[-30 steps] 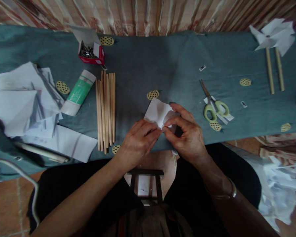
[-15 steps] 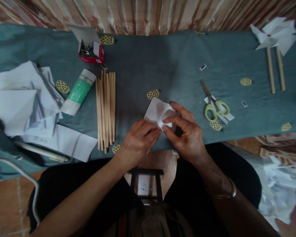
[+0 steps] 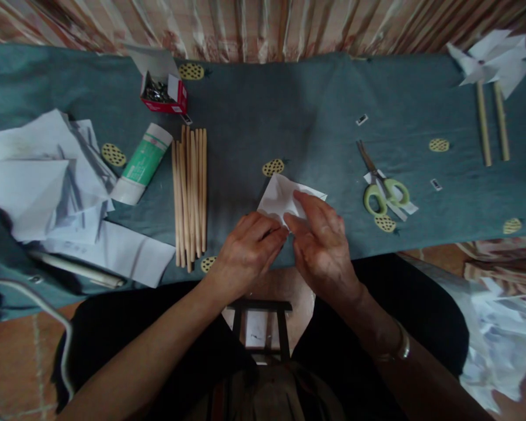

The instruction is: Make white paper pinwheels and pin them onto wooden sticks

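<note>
A small square sheet of white paper [image 3: 277,194] with creases lies at the near edge of the table. My left hand [image 3: 246,247] has its fingers pressed together on the sheet's near left corner. My right hand [image 3: 323,241] lies over the right part of the paper, fingers stretched out and pressing on it. The fingertips of both hands nearly meet at the near corner, which they partly hide. Left of my hands is a row of thin wooden sticks [image 3: 190,199]. To the right, green-handled scissors [image 3: 384,188] rest on a paper scrap.
A red box [image 3: 164,96] of small metal pieces stands open at the back. A green-and-white tube [image 3: 144,164] lies beside stacked white paper [image 3: 26,169]. Far right are white paper pinwheels [image 3: 491,61] on sticks. A bag of paper scraps [image 3: 499,345] sits at lower right.
My right hand has gone from curled fingers lifting the paper to fingers laid straight across it. The sheet's right side now lies flatter. My left hand has kept its hold.
</note>
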### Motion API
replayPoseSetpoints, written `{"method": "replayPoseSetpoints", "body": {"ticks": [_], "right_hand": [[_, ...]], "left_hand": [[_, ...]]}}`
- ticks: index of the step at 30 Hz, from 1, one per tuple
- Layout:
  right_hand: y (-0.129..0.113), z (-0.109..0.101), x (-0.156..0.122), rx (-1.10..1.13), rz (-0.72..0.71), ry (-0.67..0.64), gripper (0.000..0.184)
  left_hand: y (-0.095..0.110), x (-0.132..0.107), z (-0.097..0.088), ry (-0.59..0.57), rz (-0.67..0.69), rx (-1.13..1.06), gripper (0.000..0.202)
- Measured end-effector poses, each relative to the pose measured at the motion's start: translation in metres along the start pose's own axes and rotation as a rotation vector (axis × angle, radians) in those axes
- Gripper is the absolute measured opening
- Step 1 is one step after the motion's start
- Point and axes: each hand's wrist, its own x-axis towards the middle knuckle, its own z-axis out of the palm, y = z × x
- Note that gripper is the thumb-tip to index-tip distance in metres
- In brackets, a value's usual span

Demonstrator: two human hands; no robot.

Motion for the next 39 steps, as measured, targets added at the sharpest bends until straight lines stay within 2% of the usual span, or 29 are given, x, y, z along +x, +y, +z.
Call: {"method": "replayPoseSetpoints", "body": {"ticks": [5, 12, 16, 21, 24, 29, 34, 39], "right_hand": [[0.001, 0.001, -0.002, -0.012, -0.034, -0.006, 0.033], [0.024, -0.017, 0.003, 0.089, 0.051, 0.018, 0.041], [0.031, -0.023, 0.004, 0.058, 0.098, -0.012, 0.043], [0.024, -0.024, 0.003, 0.076, 0.016, -0.031, 0.038], [0.022, -0.024, 0.002, 0.083, 0.011, -0.030, 0.036], [0.021, -0.023, 0.002, 0.101, -0.002, -0.050, 0.036], [0.016, -0.024, 0.003, 0.119, -0.005, -0.061, 0.031], [0.018, -0.030, 0.006, 0.257, 0.072, -0.135, 0.033]], "left_hand": [[-0.001, 0.000, 0.001, 0.013, 0.023, 0.028, 0.011], [-0.002, 0.000, 0.002, 0.042, 0.063, 0.060, 0.011], [-0.015, 0.002, -0.008, 0.026, 0.060, 0.125, 0.014], [-0.029, 0.004, -0.023, 0.060, -0.021, 0.220, 0.020], [-0.022, 0.003, -0.023, 0.059, -0.012, 0.193, 0.019], [-0.007, 0.002, -0.013, -0.034, 0.058, 0.236, 0.013], [-0.005, 0.003, -0.009, -0.037, 0.092, 0.268, 0.010], [-0.005, 0.001, -0.010, -0.030, 0.091, 0.268, 0.013]]}}
